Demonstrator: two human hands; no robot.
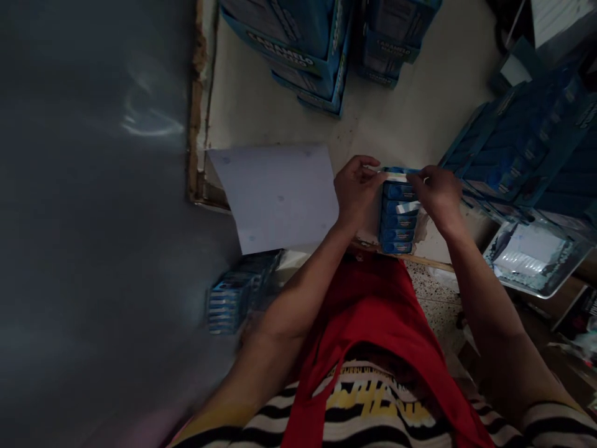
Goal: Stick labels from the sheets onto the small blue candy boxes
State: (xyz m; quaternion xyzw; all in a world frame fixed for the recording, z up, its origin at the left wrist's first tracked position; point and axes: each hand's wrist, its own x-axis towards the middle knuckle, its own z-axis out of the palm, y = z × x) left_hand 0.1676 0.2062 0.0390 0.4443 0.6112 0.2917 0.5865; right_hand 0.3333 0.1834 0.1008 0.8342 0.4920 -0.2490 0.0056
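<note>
A short row of small blue candy packs (398, 223) lies at the table's front edge, directly before me. Across the far end of the row runs a pale strip (394, 177). My left hand (357, 191) pinches the strip's left end between thumb and finger. At the other end, the fingers of my right hand (438, 191) are closed on the same strip. A second white strip (408, 207) sticks out over the packs, just below my right fingers. Whether it is loose or stuck to a pack, I cannot tell.
A white sheet (284, 199) lies to the left, overhanging the edge. Stacked blue cartons (298, 56) stand at the back, more blue boxes (517, 143) at right. A clear plastic tray (536, 258) holds white pieces. Several blue packs (228, 305) sit lower left.
</note>
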